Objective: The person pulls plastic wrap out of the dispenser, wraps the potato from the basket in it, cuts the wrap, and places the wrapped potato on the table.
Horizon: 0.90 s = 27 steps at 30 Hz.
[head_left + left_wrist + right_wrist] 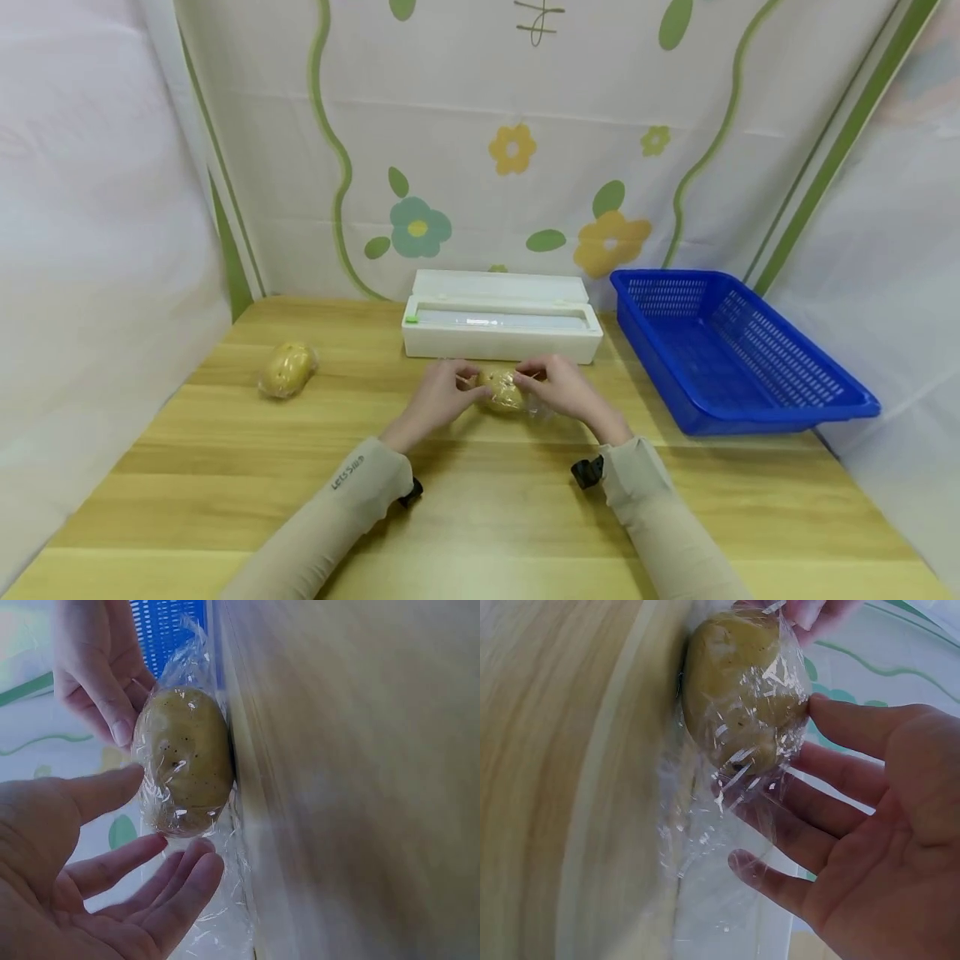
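A yellow potato [501,390] in clear plastic wrap [731,817] lies on the table between both hands. My left hand [105,862] is at one end of it; the thumb tip and index fingertip touch the film, and the other fingers spread beside it, loosely bent. From the other end, my right hand [855,787] holds the wrapped potato, thumb on its side and fingers behind the film. Loose film trails past the potato's ends in both wrist views. Another wrapped potato [288,369] rests at the left of the table.
Behind the hands stands a long white box [502,340], lid raised, with a roll of film [495,320] inside. A blue perforated basket [697,400] sits at the right table edge. Patterned cloth [465,167] hangs behind the wooden table [480,533].
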Each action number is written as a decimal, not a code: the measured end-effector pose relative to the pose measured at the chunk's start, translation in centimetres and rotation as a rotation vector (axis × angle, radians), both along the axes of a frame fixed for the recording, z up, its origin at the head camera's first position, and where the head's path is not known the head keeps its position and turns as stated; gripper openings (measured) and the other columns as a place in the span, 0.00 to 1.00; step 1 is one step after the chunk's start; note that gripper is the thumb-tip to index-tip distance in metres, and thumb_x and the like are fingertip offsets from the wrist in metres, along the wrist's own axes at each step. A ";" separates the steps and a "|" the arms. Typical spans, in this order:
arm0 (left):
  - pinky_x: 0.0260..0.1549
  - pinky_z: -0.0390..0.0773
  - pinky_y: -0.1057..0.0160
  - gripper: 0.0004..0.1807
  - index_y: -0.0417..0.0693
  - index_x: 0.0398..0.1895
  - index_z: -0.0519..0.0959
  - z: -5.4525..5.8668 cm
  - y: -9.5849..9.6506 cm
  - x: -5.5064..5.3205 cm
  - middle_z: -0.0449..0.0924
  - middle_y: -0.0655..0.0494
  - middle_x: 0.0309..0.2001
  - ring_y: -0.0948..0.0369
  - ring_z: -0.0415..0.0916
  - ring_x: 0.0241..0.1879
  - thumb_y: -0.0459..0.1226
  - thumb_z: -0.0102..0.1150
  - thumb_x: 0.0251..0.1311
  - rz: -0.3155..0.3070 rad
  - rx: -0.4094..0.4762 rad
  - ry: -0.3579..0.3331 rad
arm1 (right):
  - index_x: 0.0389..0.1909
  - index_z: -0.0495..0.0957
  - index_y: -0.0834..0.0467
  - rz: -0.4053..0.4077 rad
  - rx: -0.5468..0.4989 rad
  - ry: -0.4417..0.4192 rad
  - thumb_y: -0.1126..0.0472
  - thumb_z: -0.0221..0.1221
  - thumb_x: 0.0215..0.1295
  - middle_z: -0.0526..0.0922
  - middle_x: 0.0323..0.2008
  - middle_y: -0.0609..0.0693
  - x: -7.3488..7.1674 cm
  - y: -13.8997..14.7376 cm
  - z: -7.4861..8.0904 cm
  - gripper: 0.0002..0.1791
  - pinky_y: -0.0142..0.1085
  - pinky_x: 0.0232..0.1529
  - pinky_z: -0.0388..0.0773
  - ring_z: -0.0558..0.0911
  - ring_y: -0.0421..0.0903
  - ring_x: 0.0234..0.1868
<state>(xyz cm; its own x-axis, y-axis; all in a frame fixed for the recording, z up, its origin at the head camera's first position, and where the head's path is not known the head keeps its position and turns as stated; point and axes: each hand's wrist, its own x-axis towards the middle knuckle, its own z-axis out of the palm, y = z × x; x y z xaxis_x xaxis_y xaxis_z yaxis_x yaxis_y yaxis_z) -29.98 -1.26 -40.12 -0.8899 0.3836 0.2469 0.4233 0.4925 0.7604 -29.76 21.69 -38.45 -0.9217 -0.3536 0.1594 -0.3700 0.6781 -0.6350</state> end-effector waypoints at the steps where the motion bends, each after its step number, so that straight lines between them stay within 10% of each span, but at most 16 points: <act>1: 0.39 0.81 0.56 0.21 0.37 0.51 0.82 0.0 -0.1 -0.1 0.81 0.44 0.49 0.51 0.81 0.42 0.39 0.72 0.57 0.008 -0.006 0.011 | 0.46 0.84 0.62 0.000 0.004 -0.005 0.57 0.60 0.70 0.85 0.39 0.51 0.0 -0.1 0.1 0.13 0.44 0.45 0.79 0.83 0.49 0.40; 14: 0.39 0.81 0.60 0.17 0.38 0.48 0.84 0.4 0.3 -0.1 0.84 0.47 0.47 0.51 0.82 0.41 0.35 0.72 0.56 -0.062 -0.024 0.003 | 0.53 0.77 0.72 -0.096 0.071 -0.122 0.50 0.64 0.66 0.81 0.20 0.51 0.8 -1.5 1.0 0.29 0.36 0.21 0.74 0.74 0.42 0.17; 21: 0.37 0.81 0.66 0.13 0.34 0.45 0.84 0.7 0.2 -0.4 0.83 0.43 0.48 0.52 0.83 0.41 0.31 0.70 0.57 -0.152 -0.081 0.038 | 0.22 0.83 0.64 -0.159 0.012 -0.252 0.50 0.63 0.67 0.82 0.15 0.54 1.4 -2.1 1.3 0.22 0.32 0.15 0.52 0.72 0.44 0.12; 27: 0.42 0.81 0.61 0.15 0.32 0.47 0.83 0.4 0.2 -0.4 0.79 0.39 0.53 0.50 0.82 0.44 0.29 0.70 0.56 -0.216 -0.107 0.091 | 0.19 0.84 0.61 -0.183 -0.010 -0.306 0.50 0.62 0.68 0.83 0.17 0.55 1.8 -2.3 1.3 0.23 0.33 0.17 0.51 0.82 0.54 0.21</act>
